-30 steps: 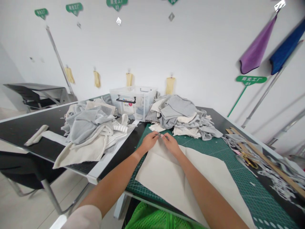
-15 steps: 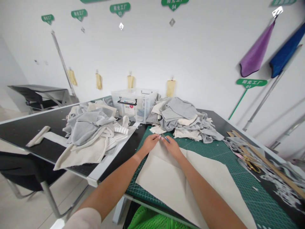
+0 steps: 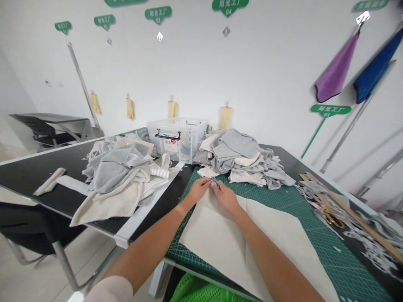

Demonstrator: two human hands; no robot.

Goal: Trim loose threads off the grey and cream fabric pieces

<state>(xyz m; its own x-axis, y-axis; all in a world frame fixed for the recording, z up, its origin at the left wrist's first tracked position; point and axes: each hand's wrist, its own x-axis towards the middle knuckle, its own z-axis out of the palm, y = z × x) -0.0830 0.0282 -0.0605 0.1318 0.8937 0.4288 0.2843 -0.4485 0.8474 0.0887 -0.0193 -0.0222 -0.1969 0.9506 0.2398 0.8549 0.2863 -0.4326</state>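
Observation:
A large cream cloth (image 3: 214,241) lies on the green cutting mat (image 3: 277,214), with its far corner raised between my hands. My left hand (image 3: 200,188) is closed in a pinch on that corner. In my right hand (image 3: 226,196), close beside it, is a small slim tool (image 3: 216,183) with dark and shiny metal parts, its tip angled toward the left fingers. Its exact kind is too small to make out. Both forearms reach over the cloth, and the right one covers part of it.
Heaped grey and cream fabric pieces (image 3: 119,167) lie on the left; another fabric heap (image 3: 236,151) sits behind the mat. Between them stands a clear plastic box (image 3: 168,142). Gold-handled scissors (image 3: 333,218), a wooden strip (image 3: 355,218) and scraps lie right. A black chair (image 3: 31,226) stands left.
The slim tool in my right hand has turned to a steeper angle, its tip nearer the left fingers. My left hand keeps its pinch at the cloth's corner.

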